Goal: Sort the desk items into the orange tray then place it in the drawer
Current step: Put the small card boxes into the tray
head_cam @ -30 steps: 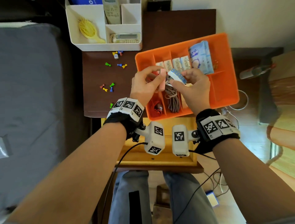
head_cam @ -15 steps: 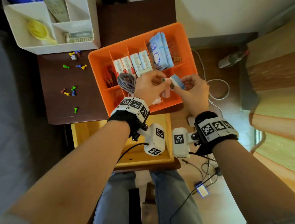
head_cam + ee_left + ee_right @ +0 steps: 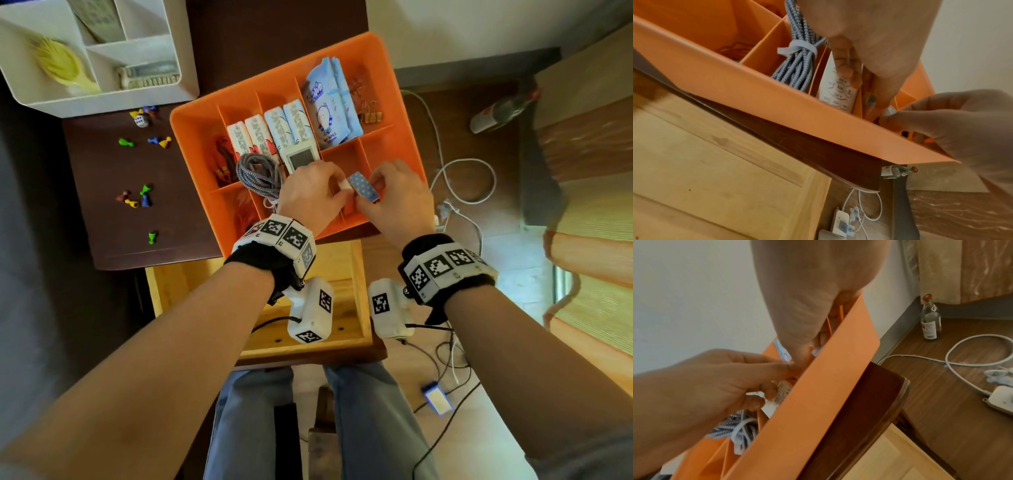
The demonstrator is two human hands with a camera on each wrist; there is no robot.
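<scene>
Carried two small blocks across the orange tray [image 3: 198, 137] to its near-right corner.

Pinched a pale little block [image 3: 343, 185] in the left hand [image 3: 310, 197] and a blue dotted block [image 3: 363, 185] in the right hand [image 3: 397, 200], ends apparently touching. Moved both from above the cable bundle [image 3: 258, 174], where held a second earlier, over to the near-right compartment and down inside the rim. Uncovered a white remote [image 3: 301, 159] beside the cable. Left the tray itself on the table [image 3: 102, 233], just above the open drawer [image 3: 171, 284], unlifted. Judged close to dropping both blocks in. Counted coloured game pawns [image 3: 137, 200] scattered on the table, so reckoned sorting unfinished and the drawer step some way off.
</scene>
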